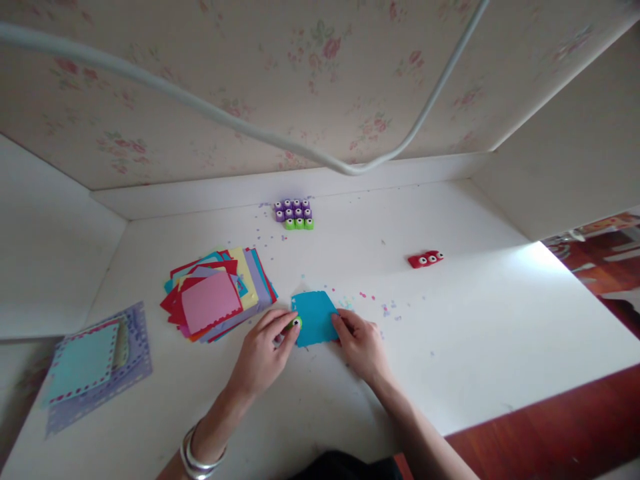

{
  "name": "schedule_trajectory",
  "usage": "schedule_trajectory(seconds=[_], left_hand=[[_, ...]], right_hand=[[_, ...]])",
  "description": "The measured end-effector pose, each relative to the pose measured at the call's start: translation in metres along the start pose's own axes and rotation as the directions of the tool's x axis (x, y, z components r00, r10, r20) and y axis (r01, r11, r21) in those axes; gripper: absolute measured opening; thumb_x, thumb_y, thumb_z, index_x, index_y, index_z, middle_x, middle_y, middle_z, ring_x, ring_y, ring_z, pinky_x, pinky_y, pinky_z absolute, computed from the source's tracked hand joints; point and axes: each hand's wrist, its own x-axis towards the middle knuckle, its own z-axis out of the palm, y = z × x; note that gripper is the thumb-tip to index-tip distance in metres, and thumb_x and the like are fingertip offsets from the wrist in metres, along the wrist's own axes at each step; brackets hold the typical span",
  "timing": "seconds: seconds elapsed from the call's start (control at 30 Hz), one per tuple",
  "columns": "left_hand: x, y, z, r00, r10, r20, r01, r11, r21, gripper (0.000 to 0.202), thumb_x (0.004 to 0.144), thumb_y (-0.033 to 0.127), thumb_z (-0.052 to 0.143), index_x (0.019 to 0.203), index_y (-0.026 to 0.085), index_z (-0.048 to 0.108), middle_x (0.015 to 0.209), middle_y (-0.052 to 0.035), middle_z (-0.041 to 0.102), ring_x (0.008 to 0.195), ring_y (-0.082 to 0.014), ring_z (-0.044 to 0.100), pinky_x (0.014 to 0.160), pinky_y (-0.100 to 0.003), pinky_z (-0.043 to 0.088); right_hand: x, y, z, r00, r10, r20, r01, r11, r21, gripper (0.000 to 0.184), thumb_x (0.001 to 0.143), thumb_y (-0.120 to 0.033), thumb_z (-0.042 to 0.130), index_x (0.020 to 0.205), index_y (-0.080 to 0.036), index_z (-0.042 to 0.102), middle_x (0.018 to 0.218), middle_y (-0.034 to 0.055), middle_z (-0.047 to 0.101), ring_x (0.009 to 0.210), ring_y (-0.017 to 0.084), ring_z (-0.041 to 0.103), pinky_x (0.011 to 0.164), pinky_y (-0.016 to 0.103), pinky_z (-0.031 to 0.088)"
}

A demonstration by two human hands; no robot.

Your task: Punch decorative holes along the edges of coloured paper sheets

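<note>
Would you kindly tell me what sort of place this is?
Likely a home craft corner: floral wallpaper behind the desk, a paper stack, rows of small punches, and the left hand pressing a green punch on a blue sheet held by the right hand.

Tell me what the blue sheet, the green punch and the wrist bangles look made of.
The blue sheet is probably thin matte paper or card: flat, even colour, small notches cut along one edge. The green punch, pinched in the left hand, looks like moulded plastic with a bright glossy shell, though it is mostly hidden. The bangles seem to be metal: silvery, with bright glints.
</note>
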Motion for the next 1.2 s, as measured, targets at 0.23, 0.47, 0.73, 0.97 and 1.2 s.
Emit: schedule_trajectory(seconds=[0.23, 0.47, 0.73, 0.97, 1.2], left_hand=[[0.002, -0.002, 0.004, 1.0, -0.001, -0.011, 0.001, 1.0, 0.0, 0.022, 0.09, 0.033, 0.055, 0.107, 0.023, 0.067, 0.104, -0.0051, 0.066, 0.096, -0.0171, 0.063, 0.085, -0.029, 0.054], [-0.001, -0.003, 0.002, 0.999, -0.03, -0.022, 0.03, 0.999, -0.027, 0.025, 0.089, 0.035, 0.058, 0.108, 0.022, 0.065, 0.106, -0.0052, 0.066, 0.087, -0.0157, 0.065, 0.081, -0.028, 0.055], [-0.009, -0.011, -0.003, 0.993, -0.118, -0.013, 0.116, 0.987, -0.111, 0.028, 0.087, 0.037, 0.059, 0.109, 0.022, 0.066, 0.114, -0.0064, 0.063, 0.074, -0.0122, 0.066, 0.071, -0.025, 0.057], [-0.004, -0.002, -0.004, 0.993, -0.117, 0.025, 0.118, 0.989, -0.088, 0.026, 0.09, 0.038, 0.054, 0.107, 0.023, 0.067, 0.11, -0.0054, 0.064, 0.087, -0.0146, 0.065, 0.069, -0.022, 0.056], [0.001, 0.007, 0.0, 0.992, -0.126, 0.026, 0.128, 0.986, -0.103, 0.028, 0.091, 0.038, 0.052, 0.108, 0.022, 0.067, 0.109, -0.0056, 0.064, 0.08, -0.013, 0.064, 0.066, -0.022, 0.055]], right_hand=[[0.0, 0.001, 0.001, 1.0, -0.021, -0.02, 0.021, 1.0, -0.021, 0.034, 0.09, -0.046, 0.047, 0.096, -0.021, 0.07, 0.07, 0.0045, 0.068, 0.063, 0.019, 0.063, 0.056, 0.026, 0.047], [-0.001, 0.001, 0.001, 0.999, -0.043, -0.021, 0.042, 0.998, -0.041, 0.034, 0.092, -0.044, 0.045, 0.097, -0.02, 0.07, 0.068, 0.0024, 0.068, 0.06, 0.016, 0.062, 0.054, 0.023, 0.044], [-0.001, -0.001, 0.0, 0.999, -0.029, -0.015, 0.028, 0.999, -0.044, 0.034, 0.092, -0.043, 0.045, 0.095, -0.021, 0.07, 0.062, 0.0013, 0.065, 0.058, 0.016, 0.062, 0.053, 0.023, 0.044], [-0.001, -0.001, 0.001, 1.0, -0.017, -0.009, 0.017, 0.999, -0.034, 0.035, 0.092, -0.045, 0.045, 0.097, -0.021, 0.07, 0.064, 0.0019, 0.065, 0.06, 0.017, 0.062, 0.054, 0.024, 0.044], [-0.001, 0.0, 0.002, 0.999, -0.033, -0.017, 0.033, 0.999, -0.033, 0.034, 0.092, -0.044, 0.046, 0.095, -0.021, 0.07, 0.064, 0.0014, 0.065, 0.058, 0.015, 0.061, 0.054, 0.023, 0.044]])
